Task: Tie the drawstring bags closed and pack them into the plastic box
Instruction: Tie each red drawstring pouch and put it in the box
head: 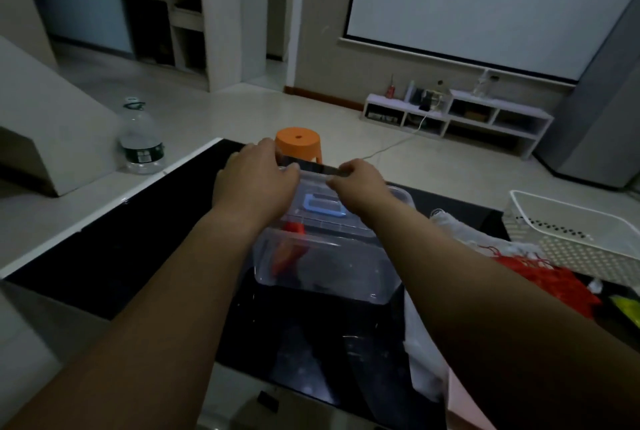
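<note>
While our left hand (pixel 256 176) and right hand (pixel 358 181) both curl their fingers over the far edge of the clear plastic lid with a blue handle (pixel 322 205), we judge the step to be at the box itself, opening or closing it; which, we cannot tell. The lid stands tilted over the back of the transparent plastic box (pixel 332 277), which sits mid-table just before us. One red drawstring bag (pixel 285 256) lies inside against its left wall. A heap of red and white drawstring bags (pixel 540 273) lies just right of the box, so packing looks barely begun. Next, we reckon, the lid must be set aside so both hands can draw cords tight.

On the glossy black tabletop (pixel 156 249) a white perforated basket (pixel 571 239) stands at the right. Beyond, we see an orange plastic stool (pixel 298 140), a large clear water bottle (pixel 141 138) and a low white shelf unit (pixel 457 117) beneath a white projection screen (pixel 485 3).
</note>
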